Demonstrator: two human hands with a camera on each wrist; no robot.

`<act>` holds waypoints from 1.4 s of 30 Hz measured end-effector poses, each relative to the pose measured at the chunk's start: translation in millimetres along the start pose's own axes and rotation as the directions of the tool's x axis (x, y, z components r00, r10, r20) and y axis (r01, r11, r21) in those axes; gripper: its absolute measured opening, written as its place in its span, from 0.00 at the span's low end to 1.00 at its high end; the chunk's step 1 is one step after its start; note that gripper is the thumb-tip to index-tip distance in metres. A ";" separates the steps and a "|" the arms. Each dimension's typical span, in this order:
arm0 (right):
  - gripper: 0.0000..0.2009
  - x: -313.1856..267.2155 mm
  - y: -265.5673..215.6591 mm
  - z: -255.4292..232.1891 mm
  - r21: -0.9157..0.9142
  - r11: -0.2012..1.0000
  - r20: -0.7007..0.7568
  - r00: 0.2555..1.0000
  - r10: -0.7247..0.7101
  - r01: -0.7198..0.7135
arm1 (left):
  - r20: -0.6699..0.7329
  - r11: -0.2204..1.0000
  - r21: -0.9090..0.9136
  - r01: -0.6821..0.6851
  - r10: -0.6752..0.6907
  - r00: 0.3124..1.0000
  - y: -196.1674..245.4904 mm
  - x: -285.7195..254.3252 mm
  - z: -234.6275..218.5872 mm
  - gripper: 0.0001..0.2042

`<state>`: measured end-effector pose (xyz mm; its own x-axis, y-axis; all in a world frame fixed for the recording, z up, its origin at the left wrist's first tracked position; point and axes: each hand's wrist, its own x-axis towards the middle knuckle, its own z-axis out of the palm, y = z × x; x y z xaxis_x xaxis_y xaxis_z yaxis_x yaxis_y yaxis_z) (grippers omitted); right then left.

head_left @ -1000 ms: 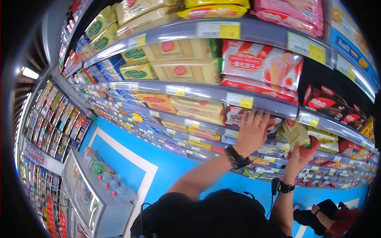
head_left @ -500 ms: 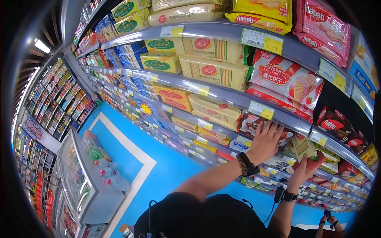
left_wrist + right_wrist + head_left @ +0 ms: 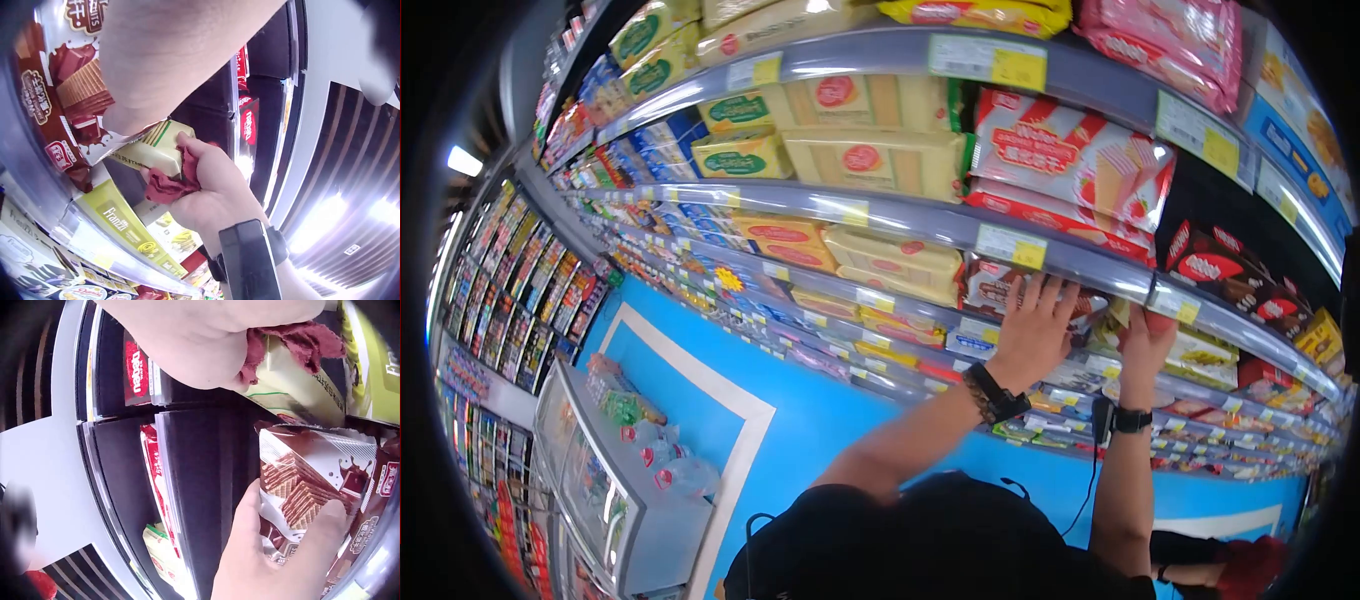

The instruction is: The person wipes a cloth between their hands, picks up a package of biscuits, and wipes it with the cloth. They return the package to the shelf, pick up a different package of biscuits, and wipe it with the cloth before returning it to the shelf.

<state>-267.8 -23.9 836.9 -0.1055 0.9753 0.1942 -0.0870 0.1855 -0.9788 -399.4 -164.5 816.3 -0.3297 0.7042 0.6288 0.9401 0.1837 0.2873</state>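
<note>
Pressing the brown wafer pack [image 3: 306, 487] on the shelf [image 3: 1100, 268] with spread fingers, the left hand [image 3: 1035, 335] steadies it while the right hand [image 3: 209, 187] pinches a pale green pack [image 3: 153, 150] against a red cloth [image 3: 172, 184]; both packs judged light, crinkly, crushable, best gripped by the edges.

This is a supermarket aisle. Long tiers of shelves [image 3: 920, 225] run its whole length, packed tight with boxed and bagged biscuits and wafer packs [image 3: 1065, 160], and every shelf edge carries a row of printed price tags [image 3: 1012, 247] in white and yellow. The floor [image 3: 790, 420] is bright blue with white lines. Opposite stands a glass-topped chest freezer [image 3: 615, 480] holding bottles, with more stocked racks [image 3: 510, 290] behind it.
</note>
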 end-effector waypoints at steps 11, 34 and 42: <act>0.15 136.2 194.6 7.3 -0.652 0.462 0.241 0.743 -0.625 0.601 | 0.019 1.000 0.016 -0.025 0.025 1.000 4.5 1.4 -0.6 0.42; 0.28 153.4 89.4 22.4 -0.599 0.102 0.731 0.594 -0.336 0.794 | 0.013 1.000 -0.014 -0.004 0.004 1.000 -0.1 1.0 -1.4 0.41; 0.26 143.0 81.9 30.0 -0.597 0.117 0.740 0.601 -0.302 0.793 | 0.049 0.995 0.096 -0.041 0.036 0.998 1.7 2.1 1.6 0.44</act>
<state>-319.8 127.1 786.5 -0.7697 0.4417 0.4608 0.4979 0.8672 0.0004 -398.3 -161.6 816.9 -0.2911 0.7431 0.6025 0.9567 0.2199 0.1910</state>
